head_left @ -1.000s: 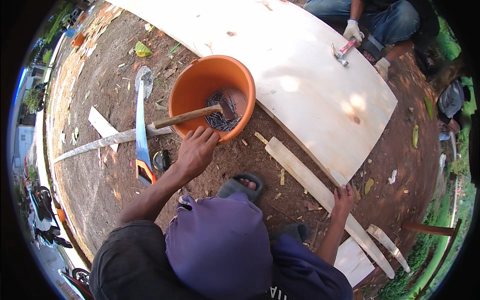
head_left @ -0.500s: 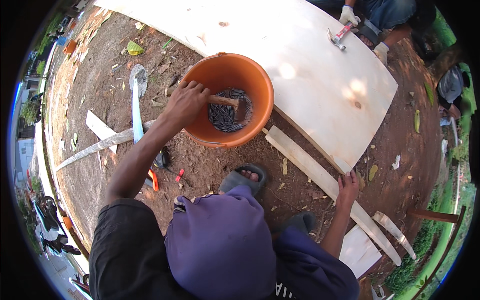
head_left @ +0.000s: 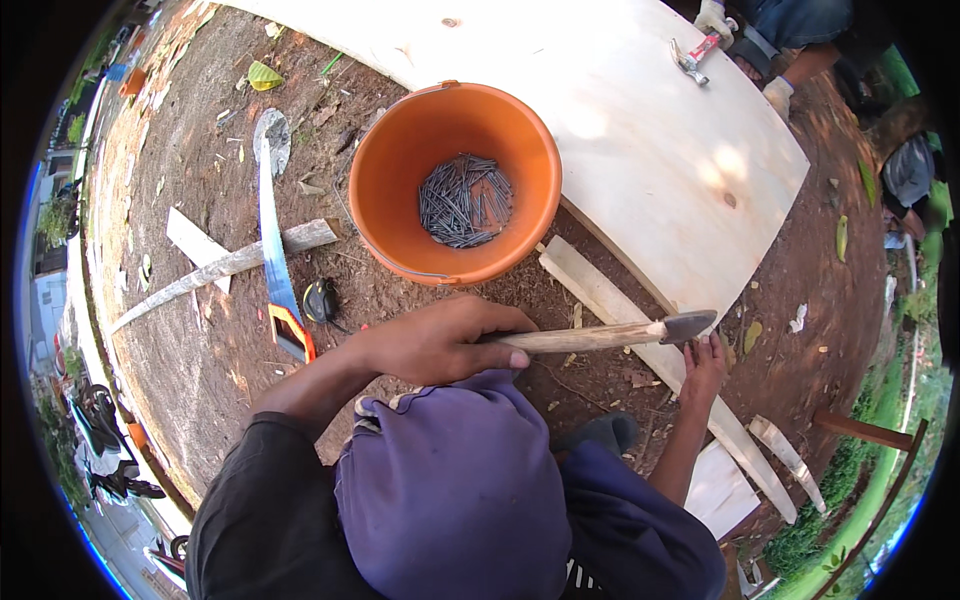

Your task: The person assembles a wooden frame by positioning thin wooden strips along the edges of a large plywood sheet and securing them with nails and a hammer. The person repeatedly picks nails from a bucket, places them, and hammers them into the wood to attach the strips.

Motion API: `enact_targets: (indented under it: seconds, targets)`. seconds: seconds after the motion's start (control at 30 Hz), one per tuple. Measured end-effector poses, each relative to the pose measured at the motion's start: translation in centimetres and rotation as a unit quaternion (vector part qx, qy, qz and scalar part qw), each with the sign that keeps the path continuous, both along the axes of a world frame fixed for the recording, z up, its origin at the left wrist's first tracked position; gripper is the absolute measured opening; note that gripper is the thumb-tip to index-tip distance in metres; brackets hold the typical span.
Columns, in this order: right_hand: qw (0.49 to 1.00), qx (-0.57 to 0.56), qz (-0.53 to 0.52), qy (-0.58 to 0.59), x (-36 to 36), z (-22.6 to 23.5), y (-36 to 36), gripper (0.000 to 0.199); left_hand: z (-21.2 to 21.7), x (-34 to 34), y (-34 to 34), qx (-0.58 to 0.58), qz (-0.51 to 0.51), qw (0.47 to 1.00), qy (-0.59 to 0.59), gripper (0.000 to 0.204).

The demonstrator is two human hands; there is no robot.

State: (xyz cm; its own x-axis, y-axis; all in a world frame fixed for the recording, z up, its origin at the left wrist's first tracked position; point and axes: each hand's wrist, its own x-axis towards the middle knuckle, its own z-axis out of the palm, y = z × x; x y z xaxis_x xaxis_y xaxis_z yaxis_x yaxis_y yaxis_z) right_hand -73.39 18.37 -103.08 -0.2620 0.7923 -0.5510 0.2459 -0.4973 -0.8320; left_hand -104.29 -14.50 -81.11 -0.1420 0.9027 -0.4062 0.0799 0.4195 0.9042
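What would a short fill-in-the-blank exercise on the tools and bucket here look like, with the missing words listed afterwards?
1. The person's ____ grip holds the wooden-handled, dark-headed hammer.
2. The round orange plastic bucket contains a pile of grey metal ____.
3. The co-worker's grip on the red-and-silver claw hammer is covered by a white fabric ____.
4. The long, flat handsaw with the orange-and-black handle has a blade coloured ____.

Missing words: left; nails; glove; blue.

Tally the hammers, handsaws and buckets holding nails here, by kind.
Hammers: 2 (wood-handled hammer in the left hand, red-handled hammer at a co-worker's gloved hand)
Handsaw: 1
Orange bucket holding nails: 1
Total: 4
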Motion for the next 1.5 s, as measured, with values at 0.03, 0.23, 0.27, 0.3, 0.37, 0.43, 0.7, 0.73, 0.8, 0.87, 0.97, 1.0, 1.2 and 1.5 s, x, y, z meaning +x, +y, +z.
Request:
enact_targets:
  seconds: [0.03,0.23,0.27,0.3,0.37,0.43,0.7,0.73,0.8,0.87,0.97,1.0,1.2,1.5]
  targets:
    - [1.0,-0.004,0.006,0.003,0.1,-0.2,0.0,0.054,-1.8,0.8,1.2,-0.009,-0.031,0.999,-0.03,0.035]
    - [1.0,0.01,0.001,-0.003,-0.3,0.4,-0.1,0.055,-13.2,8.8,5.3,-0.018,0.066,0.976,0.205,0.041]
    - [1.0,0.01,-0.002,-0.006,-0.3,0.3,-0.1,0.054,-14.0,9.4,5.6,0.006,0.091,0.968,0.233,0.042]
    - [1.0,0.011,-0.002,-0.003,-0.5,0.4,-0.2,0.054,-14.7,9.9,5.8,0.03,0.116,0.959,0.258,0.043]
    - [1.0,0.01,0.0,0.004,-0.9,0.7,-0.5,0.054,-16.0,10.4,6.0,0.034,0.09,0.959,0.265,0.041]
    - [1.0,0.003,-0.007,-0.004,-0.7,0.4,-0.3,0.053,-15.0,9.6,6.6,0.057,0.068,0.963,0.255,0.038]
    - [1.0,0.013,-0.009,-0.016,-0.8,1.6,-0.1,0.053,-3.8,-5.5,6.2,0.069,0.065,0.959,0.267,0.015]
    - [1.0,0.013,-0.013,-0.019,-0.6,1.4,-0.1,0.053,-4.4,-8.2,6.4,0.0,0.046,0.952,0.303,0.014]
    - [1.0,0.005,-0.005,-0.011,-1.1,0.8,-0.3,0.053,-9.9,-12.3,4.9,0.027,-0.013,0.913,0.408,0.014]
    - [1.0,0.007,-0.006,-0.005,-0.6,0.5,-0.2,0.053,-12.1,-13.5,4.9,-0.014,-0.083,0.897,0.434,0.015]
    - [1.0,0.008,-0.001,-0.005,-0.9,0.5,-0.3,0.054,-15.5,-14.6,4.4,-0.058,-0.163,0.864,0.472,0.017]
    - [1.0,0.008,-0.002,-0.001,-0.6,0.4,-0.1,0.054,-16.1,-14.5,4.8,-0.064,-0.187,0.853,0.483,0.017]
    - [1.0,0.013,-0.002,-0.019,-0.6,0.5,-0.1,0.054,-17.1,-14.0,4.7,-0.019,-0.213,0.854,0.474,0.02]
    - [1.0,0.013,-0.001,-0.025,-0.9,0.8,-0.4,0.054,-17.3,-13.6,4.6,-0.009,-0.256,0.842,0.474,0.028]
